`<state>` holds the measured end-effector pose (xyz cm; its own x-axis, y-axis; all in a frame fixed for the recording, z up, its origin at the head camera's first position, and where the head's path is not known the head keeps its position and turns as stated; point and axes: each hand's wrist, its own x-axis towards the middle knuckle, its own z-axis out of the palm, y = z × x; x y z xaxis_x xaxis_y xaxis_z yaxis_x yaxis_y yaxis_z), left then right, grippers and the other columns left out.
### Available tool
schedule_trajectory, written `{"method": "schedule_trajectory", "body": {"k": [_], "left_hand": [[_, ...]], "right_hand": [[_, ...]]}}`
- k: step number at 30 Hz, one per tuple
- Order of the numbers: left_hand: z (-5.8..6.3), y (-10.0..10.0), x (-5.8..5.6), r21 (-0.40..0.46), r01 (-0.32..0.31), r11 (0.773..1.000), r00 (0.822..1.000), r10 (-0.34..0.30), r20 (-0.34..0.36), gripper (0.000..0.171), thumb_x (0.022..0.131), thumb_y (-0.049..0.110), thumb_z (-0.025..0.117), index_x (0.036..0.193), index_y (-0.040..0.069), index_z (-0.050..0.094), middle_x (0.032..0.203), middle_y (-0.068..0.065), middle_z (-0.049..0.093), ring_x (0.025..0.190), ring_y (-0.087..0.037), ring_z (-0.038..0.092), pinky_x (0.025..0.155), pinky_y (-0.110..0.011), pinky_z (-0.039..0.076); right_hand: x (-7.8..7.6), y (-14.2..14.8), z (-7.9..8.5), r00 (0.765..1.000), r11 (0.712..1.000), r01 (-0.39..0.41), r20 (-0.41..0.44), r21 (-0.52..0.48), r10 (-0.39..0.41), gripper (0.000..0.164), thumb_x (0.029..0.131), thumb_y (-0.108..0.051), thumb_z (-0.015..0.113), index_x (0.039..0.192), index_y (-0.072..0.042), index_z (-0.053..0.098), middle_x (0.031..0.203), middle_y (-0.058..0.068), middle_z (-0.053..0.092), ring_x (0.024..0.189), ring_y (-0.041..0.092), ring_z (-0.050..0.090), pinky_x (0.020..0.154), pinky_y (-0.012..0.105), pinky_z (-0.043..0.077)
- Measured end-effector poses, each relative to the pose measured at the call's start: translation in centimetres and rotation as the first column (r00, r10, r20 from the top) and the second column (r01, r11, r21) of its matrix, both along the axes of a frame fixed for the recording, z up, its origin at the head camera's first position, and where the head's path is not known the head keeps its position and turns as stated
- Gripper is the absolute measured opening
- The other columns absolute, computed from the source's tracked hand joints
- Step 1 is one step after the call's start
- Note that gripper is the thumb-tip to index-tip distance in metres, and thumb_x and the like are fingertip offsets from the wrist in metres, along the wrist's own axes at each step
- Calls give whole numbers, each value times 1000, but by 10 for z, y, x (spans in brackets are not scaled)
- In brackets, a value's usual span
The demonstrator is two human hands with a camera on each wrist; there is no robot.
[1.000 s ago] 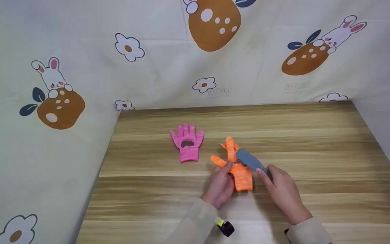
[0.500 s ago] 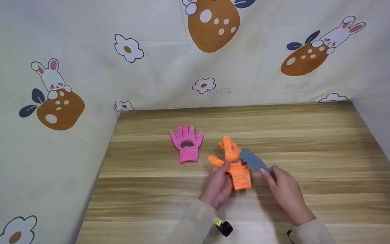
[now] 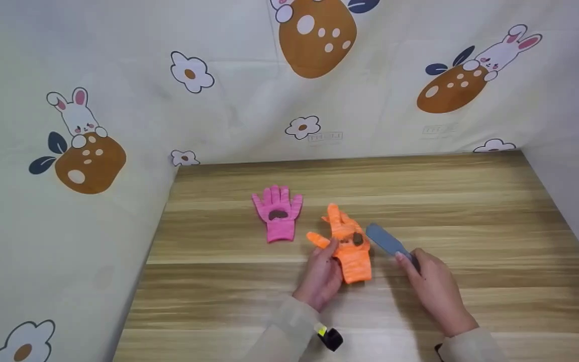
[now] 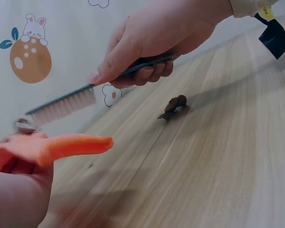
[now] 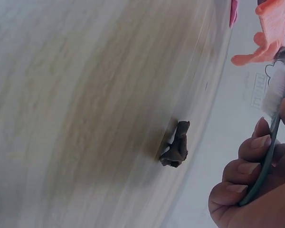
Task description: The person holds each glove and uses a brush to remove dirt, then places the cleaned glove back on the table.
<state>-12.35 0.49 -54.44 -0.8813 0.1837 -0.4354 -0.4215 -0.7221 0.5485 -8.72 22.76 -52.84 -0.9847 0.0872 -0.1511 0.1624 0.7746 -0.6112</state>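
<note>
My left hand (image 3: 322, 279) pinches an orange knit glove (image 3: 356, 265) by its side, thumb on top, raised above the table in the left wrist view. On the glove's palm sits a dark brown lump (image 3: 358, 239) with a few small specks beside it. Just right of the glove, my right hand (image 3: 440, 294) grips a grey-blue brush (image 3: 387, 240) by its handle. Pale bristles (image 4: 66, 105) point down from the brush head in the left wrist view. Another brown lump (image 5: 175, 147) lies on the table, unseen in the head view.
A pink glove (image 3: 281, 230) with a dark brown patch on its palm lies flat on the wood-grain table (image 3: 209, 291), left of the orange one. Patterned cloth (image 3: 239, 100) walls the table at the back and sides.
The brush has moved right and off the orange glove with my right hand, uncovering the brown lump. My left hand and the orange glove have shifted slightly left.
</note>
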Motion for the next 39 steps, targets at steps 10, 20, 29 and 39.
{"method": "schedule_trajectory", "body": {"k": [10, 20, 29, 39], "left_hand": [[-3, 1, 1, -21, 30, 999, 1000, -30, 5, 40, 105, 18, 52, 140, 2, 39, 135, -4, 54, 129, -14, 50, 112, -30, 44], [-9, 12, 6, -45, 113, 993, 989, -117, -91, 39, 106, 19, 50, 138, -3, 49, 129, -4, 65, 120, -13, 61, 107, -31, 48], [0, 7, 3, -1, 74, 997, 992, -74, -100, 23, 105, 14, 49, 125, 2, 52, 118, -1, 66, 116, -11, 61, 104, -29, 49], [0, 0, 3, 27, 35, 999, 997, -33, -69, 19, 106, 13, 49, 122, 4, 50, 112, 1, 61, 111, -10, 59, 98, -25, 49]], "right_hand": [[-1, -11, 6, 999, 998, 26, -30, -54, -28, 61, 100, -66, 39, 91, -8, 57, 76, 5, 49, 68, 18, 45, 58, 28, 36], [-1, -48, 14, 994, 997, -37, -108, -68, 30, 55, 99, -64, 45, 87, -12, 58, 75, 5, 51, 70, 20, 47, 61, 30, 39], [0, -43, 8, 993, 999, -44, -113, 8, 45, 51, 99, -61, 49, 85, -13, 58, 72, 3, 49, 67, 18, 46, 60, 29, 36], [-2, -31, 6, 997, 999, -35, -68, 6, 35, 60, 98, -68, 41, 86, -12, 56, 74, 4, 49, 68, 18, 45, 60, 29, 35]]}}
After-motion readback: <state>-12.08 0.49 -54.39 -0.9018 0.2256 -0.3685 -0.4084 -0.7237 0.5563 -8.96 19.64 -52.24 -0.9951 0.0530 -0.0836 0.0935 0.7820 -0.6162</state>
